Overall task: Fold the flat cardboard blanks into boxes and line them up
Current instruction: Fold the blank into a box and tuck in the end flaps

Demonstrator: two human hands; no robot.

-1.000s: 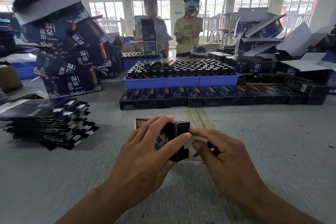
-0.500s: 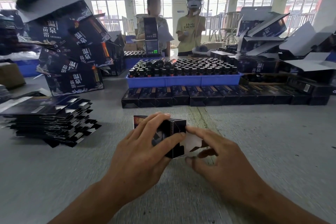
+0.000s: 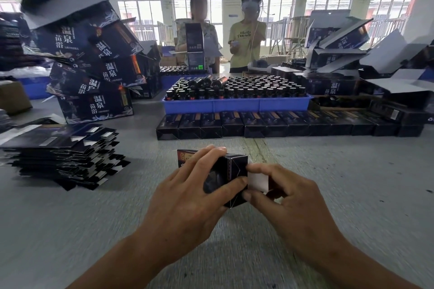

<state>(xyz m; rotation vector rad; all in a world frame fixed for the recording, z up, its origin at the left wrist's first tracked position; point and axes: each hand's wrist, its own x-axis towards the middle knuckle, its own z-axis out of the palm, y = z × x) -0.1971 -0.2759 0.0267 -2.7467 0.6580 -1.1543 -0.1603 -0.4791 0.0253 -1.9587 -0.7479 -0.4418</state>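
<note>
The left hand [image 3: 187, 197] holds a small dark cardboard box [image 3: 231, 171] in a closed grip, fingers curled over its top and thumb pressed along its near side. The right hand [image 3: 288, 199] works at the box's right end, where its fingers pinch a white inner flap [image 3: 257, 182] that stands open from the box. The box sits low over the grey table [image 3: 352, 183], at the centre of the near edge area; whether it touches the surface cannot be told. Beyond the hands, a row of finished boxes [image 3: 281, 124] lies side by side across the table, touching one another. Directly behind that row stands a blue tray [image 3: 234, 105] filled with upright dark bottles [image 3: 237, 89]. To the left, a stack of flat cardboard blanks [image 3: 61, 157] rests on the table, well apart from the hands. Behind the stack, larger printed cartons [image 3: 94, 73] are piled unevenly. At the far side of the table stand 2 people [image 3: 246, 37].
</note>
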